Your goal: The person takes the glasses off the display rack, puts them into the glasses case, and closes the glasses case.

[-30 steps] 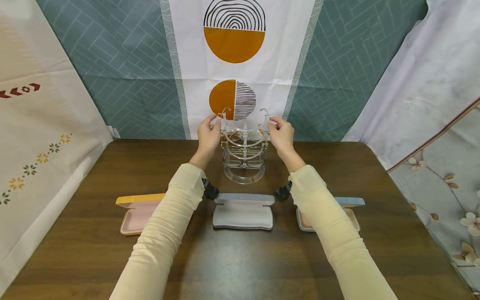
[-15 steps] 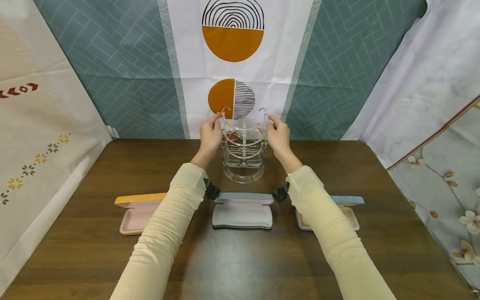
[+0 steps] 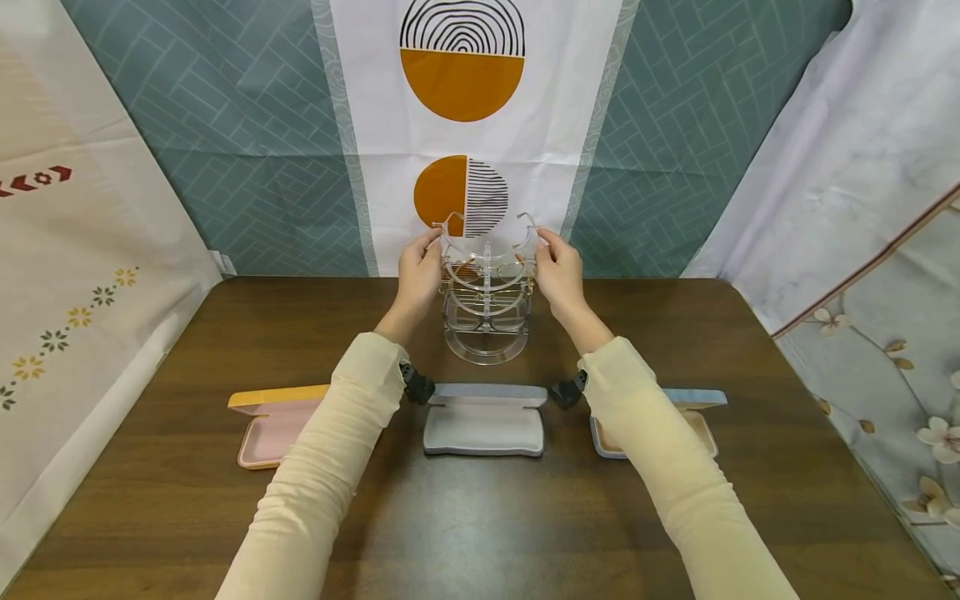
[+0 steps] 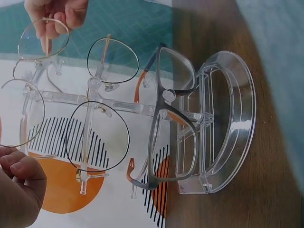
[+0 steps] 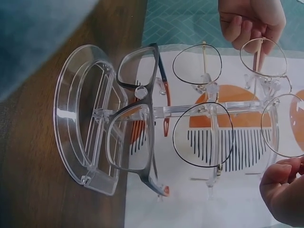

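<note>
Both hands are raised to the top of a clear display stand [image 3: 486, 346]. My left hand [image 3: 418, 271] pinches one side of a pair of thin gold round eyeglasses [image 4: 21, 114] on the top tier, between thumb and fingers. On the other side, my right hand [image 3: 559, 268] pinches the same eyeglasses [image 5: 285, 126]. Their lenses partly cover the far hand in each wrist view. One tier lower sit black-rimmed round eyeglasses [image 4: 97, 135], apart from the fingers. Dark grey square eyeglasses [image 5: 128, 135] with orange temple tips occupy the lowest tier, above the stand's curved base.
Three open eyeglass cases stand in a row on the wooden table [image 3: 465, 533]: yellow with pink lining [image 3: 270, 442], grey [image 3: 484, 429], and blue with beige lining [image 3: 701, 433]. Forearms pass over the outer two. A patterned cloth [image 3: 262, 167] hangs behind the stand.
Both hands keep their pinch at the sides of the gold eyeglasses. The wrists have spread slightly apart over the last half second, and the whole head view has shifted a little.
</note>
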Action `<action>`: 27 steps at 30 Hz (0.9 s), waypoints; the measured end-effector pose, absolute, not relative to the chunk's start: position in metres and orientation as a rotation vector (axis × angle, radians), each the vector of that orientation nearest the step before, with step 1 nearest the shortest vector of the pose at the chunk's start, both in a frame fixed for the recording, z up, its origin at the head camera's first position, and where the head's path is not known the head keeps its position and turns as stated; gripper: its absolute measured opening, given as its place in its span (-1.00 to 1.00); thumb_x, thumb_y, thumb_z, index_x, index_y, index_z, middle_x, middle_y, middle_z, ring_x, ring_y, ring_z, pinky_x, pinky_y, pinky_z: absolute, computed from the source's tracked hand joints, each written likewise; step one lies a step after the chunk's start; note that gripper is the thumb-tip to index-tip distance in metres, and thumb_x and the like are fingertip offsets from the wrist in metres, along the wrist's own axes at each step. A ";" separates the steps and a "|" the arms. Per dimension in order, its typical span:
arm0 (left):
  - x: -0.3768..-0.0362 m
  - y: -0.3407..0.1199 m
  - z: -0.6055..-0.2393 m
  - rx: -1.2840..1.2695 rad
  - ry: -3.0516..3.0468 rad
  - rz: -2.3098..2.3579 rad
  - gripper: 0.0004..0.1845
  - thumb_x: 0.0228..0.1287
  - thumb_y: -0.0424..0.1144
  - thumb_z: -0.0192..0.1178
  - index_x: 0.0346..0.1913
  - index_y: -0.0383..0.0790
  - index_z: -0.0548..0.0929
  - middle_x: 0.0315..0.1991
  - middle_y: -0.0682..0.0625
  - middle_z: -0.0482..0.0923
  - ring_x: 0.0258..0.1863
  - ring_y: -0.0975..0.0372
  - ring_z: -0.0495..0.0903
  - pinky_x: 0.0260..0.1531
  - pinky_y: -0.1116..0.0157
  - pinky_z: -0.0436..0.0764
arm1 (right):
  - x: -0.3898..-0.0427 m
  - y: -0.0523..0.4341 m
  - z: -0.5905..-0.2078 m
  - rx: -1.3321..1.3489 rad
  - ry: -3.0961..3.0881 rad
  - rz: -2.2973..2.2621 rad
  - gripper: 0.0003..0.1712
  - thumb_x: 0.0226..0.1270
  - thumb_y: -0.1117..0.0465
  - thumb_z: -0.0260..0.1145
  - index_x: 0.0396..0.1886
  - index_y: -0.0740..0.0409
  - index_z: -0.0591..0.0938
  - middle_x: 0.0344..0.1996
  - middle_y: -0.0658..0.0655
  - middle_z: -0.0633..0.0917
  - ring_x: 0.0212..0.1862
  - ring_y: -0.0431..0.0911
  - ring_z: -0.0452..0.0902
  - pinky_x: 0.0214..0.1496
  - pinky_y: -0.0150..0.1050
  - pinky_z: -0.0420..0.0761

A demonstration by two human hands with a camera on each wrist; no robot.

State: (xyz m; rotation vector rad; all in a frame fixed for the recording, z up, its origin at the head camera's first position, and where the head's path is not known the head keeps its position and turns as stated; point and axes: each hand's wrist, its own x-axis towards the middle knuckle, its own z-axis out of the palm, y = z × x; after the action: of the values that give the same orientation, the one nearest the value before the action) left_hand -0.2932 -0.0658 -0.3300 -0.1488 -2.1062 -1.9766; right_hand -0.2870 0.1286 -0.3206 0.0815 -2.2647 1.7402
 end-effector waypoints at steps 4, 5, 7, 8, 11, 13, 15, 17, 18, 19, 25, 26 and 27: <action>-0.290 -0.068 -0.327 -0.157 -2.105 -2.034 -0.54 0.27 -0.47 -0.20 0.24 -0.35 0.34 -0.77 0.08 0.22 -0.80 0.36 0.13 -0.78 0.45 0.13 | -0.282 0.131 -0.319 0.103 -2.258 1.803 -0.57 0.41 0.32 -0.05 0.25 0.25 0.37 -0.63 0.03 0.33 -0.64 -0.24 0.22 -0.57 -0.42 0.26; -0.289 -0.069 -0.326 -0.163 -2.101 -2.049 -0.52 0.25 -0.48 -0.20 0.25 -0.35 0.33 -0.77 0.07 0.22 -0.80 0.36 0.13 -0.78 0.45 0.12 | -0.281 0.131 -0.318 0.104 -2.255 1.819 -0.57 0.41 0.32 -0.05 0.25 0.25 0.36 -0.64 0.03 0.33 -0.64 -0.24 0.22 -0.57 -0.43 0.26; -0.286 -0.070 -0.323 -0.178 -2.101 -2.068 -0.50 0.22 -0.52 -0.21 0.26 -0.39 0.31 -0.77 0.05 0.22 -0.81 0.36 0.12 -0.78 0.46 0.11 | -0.281 0.132 -0.318 0.112 -2.255 1.839 -0.56 0.40 0.34 -0.06 0.26 0.25 0.34 -0.65 0.02 0.33 -0.64 -0.24 0.21 -0.57 -0.43 0.25; -0.284 -0.070 -0.322 -0.185 -2.097 -2.076 -0.50 0.21 -0.53 -0.21 0.25 -0.41 0.30 -0.77 0.04 0.22 -0.81 0.36 0.12 -0.79 0.46 0.11 | -0.281 0.132 -0.317 0.115 -2.254 1.851 -0.55 0.40 0.34 -0.06 0.27 0.25 0.34 -0.66 0.02 0.32 -0.65 -0.24 0.20 -0.57 -0.43 0.23; -0.284 -0.071 -0.319 -0.198 -2.104 -2.063 -0.50 0.20 -0.56 -0.21 0.25 -0.45 0.29 -0.77 0.05 0.22 -0.82 0.37 0.12 -0.79 0.45 0.10 | -0.281 0.133 -0.316 0.119 -2.246 1.884 -0.54 0.38 0.36 -0.07 0.27 0.26 0.32 -0.66 0.01 0.33 -0.66 -0.25 0.20 -0.62 -0.44 0.19; -0.285 -0.071 -0.319 -0.202 -2.114 -2.043 -0.50 0.20 -0.55 -0.21 0.24 -0.45 0.30 -0.78 0.08 0.21 -0.84 0.37 0.11 -0.80 0.45 0.09 | -0.282 0.133 -0.314 0.122 -2.235 1.903 -0.54 0.38 0.36 -0.06 0.27 0.28 0.32 -0.65 0.00 0.34 -0.66 -0.26 0.20 -0.65 -0.46 0.17; -0.287 -0.071 -0.319 -0.205 -2.111 -2.043 -0.50 0.20 -0.54 -0.20 0.25 -0.43 0.30 -0.78 0.10 0.20 -0.84 0.38 0.10 -0.80 0.45 0.09 | -0.282 0.133 -0.312 0.126 -2.219 1.924 -0.54 0.38 0.37 -0.05 0.27 0.29 0.32 -0.64 0.00 0.35 -0.66 -0.27 0.21 -0.66 -0.47 0.16; -0.289 -0.071 -0.319 -0.209 -2.100 -2.056 -0.50 0.20 -0.53 -0.20 0.25 -0.41 0.30 -0.79 0.11 0.19 -0.84 0.38 0.09 -0.80 0.46 0.08 | -0.282 0.133 -0.311 0.130 -2.209 1.937 -0.54 0.38 0.37 -0.05 0.26 0.31 0.31 -0.64 0.00 0.35 -0.66 -0.27 0.20 -0.66 -0.47 0.16; -0.289 -0.071 -0.319 -0.212 -2.097 -2.059 -0.49 0.20 -0.52 -0.20 0.25 -0.40 0.30 -0.79 0.11 0.19 -0.84 0.38 0.09 -0.80 0.46 0.07 | -0.281 0.133 -0.310 0.133 -2.205 1.944 -0.54 0.38 0.37 -0.05 0.26 0.31 0.31 -0.63 0.00 0.34 -0.66 -0.27 0.20 -0.66 -0.47 0.16; -0.289 -0.071 -0.319 -0.213 -2.095 -2.060 -0.49 0.20 -0.52 -0.21 0.26 -0.38 0.30 -0.80 0.11 0.19 -0.83 0.38 0.08 -0.80 0.46 0.07 | -0.280 0.133 -0.309 0.137 -2.202 1.953 -0.54 0.38 0.37 -0.05 0.27 0.31 0.31 -0.63 0.01 0.34 -0.66 -0.27 0.20 -0.65 -0.47 0.17; -0.283 -0.071 -0.319 -0.229 -2.085 -2.034 -0.48 0.18 -0.50 -0.20 0.25 -0.39 0.31 -0.80 0.11 0.18 -0.83 0.35 0.07 -0.80 0.45 0.07 | -0.275 0.134 -0.307 0.161 -2.181 2.004 -0.54 0.39 0.37 -0.05 0.27 0.32 0.29 -0.62 0.03 0.35 -0.65 -0.26 0.19 -0.61 -0.47 0.20; -0.281 -0.072 -0.319 -0.237 -2.082 -2.030 -0.48 0.18 -0.50 -0.20 0.25 -0.40 0.31 -0.80 0.11 0.18 -0.82 0.35 0.07 -0.80 0.45 0.07 | -0.274 0.134 -0.307 0.165 -2.177 2.007 -0.54 0.39 0.37 -0.04 0.27 0.32 0.29 -0.61 0.03 0.35 -0.65 -0.26 0.20 -0.60 -0.47 0.21; -0.280 -0.072 -0.318 -0.244 -2.078 -2.028 -0.48 0.17 -0.50 -0.20 0.25 -0.40 0.32 -0.80 0.10 0.18 -0.82 0.35 0.07 -0.80 0.45 0.06 | -0.273 0.134 -0.307 0.168 -2.176 2.009 -0.54 0.39 0.37 -0.04 0.28 0.32 0.29 -0.61 0.03 0.35 -0.65 -0.26 0.20 -0.60 -0.47 0.21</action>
State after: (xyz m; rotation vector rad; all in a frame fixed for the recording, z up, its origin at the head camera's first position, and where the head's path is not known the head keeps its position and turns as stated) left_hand -0.2798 -0.0716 -0.3183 -0.2439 -2.0775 -2.0282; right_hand -0.2730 0.1339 -0.3066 0.1678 -2.1756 2.0087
